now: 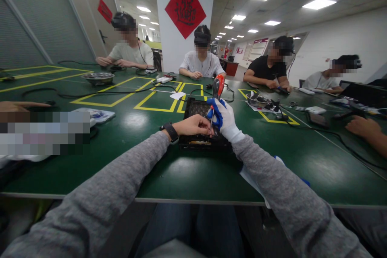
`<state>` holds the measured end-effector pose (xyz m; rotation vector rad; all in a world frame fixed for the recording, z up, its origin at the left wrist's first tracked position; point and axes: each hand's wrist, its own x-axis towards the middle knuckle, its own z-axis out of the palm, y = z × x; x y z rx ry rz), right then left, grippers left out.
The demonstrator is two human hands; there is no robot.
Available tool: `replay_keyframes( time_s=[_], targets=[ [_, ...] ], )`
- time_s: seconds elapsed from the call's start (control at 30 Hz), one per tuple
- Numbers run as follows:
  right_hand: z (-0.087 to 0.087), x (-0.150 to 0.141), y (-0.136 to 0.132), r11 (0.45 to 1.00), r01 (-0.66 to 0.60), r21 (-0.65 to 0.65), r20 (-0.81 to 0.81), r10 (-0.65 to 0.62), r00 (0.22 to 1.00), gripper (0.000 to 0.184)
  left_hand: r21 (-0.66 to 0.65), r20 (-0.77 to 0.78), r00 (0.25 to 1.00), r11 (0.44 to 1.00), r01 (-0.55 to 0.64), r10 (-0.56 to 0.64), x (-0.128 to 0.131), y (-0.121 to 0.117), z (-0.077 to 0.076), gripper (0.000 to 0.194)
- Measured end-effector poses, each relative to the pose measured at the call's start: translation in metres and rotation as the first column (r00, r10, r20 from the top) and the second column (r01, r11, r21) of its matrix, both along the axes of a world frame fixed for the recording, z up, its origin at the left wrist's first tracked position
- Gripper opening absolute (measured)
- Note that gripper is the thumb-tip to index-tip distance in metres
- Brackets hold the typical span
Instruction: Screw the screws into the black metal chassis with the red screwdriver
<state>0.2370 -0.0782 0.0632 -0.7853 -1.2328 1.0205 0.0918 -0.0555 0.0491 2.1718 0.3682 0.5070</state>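
Note:
My right hand [224, 117], in a white glove with blue-coated fingers, grips a screwdriver [218, 85] with a red and black handle. The screwdriver stands nearly upright, its shaft pointing down into an open black casing [186, 137] on the table. Bare, with a dark watch at the wrist, my left hand [193, 125] rests over the casing. Its fingers are pinched together beside the lower end of the shaft; what they hold, if anything, is too small to tell. Both hands hide much of the casing's inside.
On the green table [193, 177] lie black cables, a white power strip [165, 79] and yellow tape outlines. Metal bowls stand at the left [98, 78] and right [258, 99]. A white and blue glove [279, 160] lies partly under my right forearm. Several people work around the table.

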Motion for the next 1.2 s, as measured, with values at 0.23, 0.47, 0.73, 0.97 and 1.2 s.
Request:
replay_keyframes(
  time_s=[0.23,0.47,0.73,0.97,1.2],
  targets=[
    [-0.0004,0.0008,0.0005,1.0,-0.003,0.009,-0.011,0.003,1.0,0.038,0.043,-0.004,1.0,0.999,-0.015,0.015,-0.0004,0.0012,-0.0011,0.031],
    [0.0012,-0.0005,-0.0017,1.0,-0.012,0.008,0.008,0.012,1.0,0.038,0.009,-0.021,1.0,1.0,-0.013,0.014,0.001,0.0003,-0.001,0.031],
    [0.0014,0.0,-0.0003,1.0,-0.005,-0.002,-0.013,0.005,1.0,0.037,0.018,-0.028,0.998,0.998,-0.056,0.056,0.0007,0.0011,-0.0032,0.033],
    [0.0011,0.0009,-0.0017,1.0,0.0,-0.013,-0.033,0.0,0.999,0.037,0.01,-0.046,0.999,1.0,-0.01,0.01,-0.0004,-0.0013,-0.0005,0.034],
    [0.0011,-0.0008,-0.0017,1.0,0.018,0.013,-0.041,-0.017,0.999,0.035,-0.008,-0.032,0.999,0.999,-0.037,0.037,0.0017,0.0,-0.0019,0.033]
  ],
)
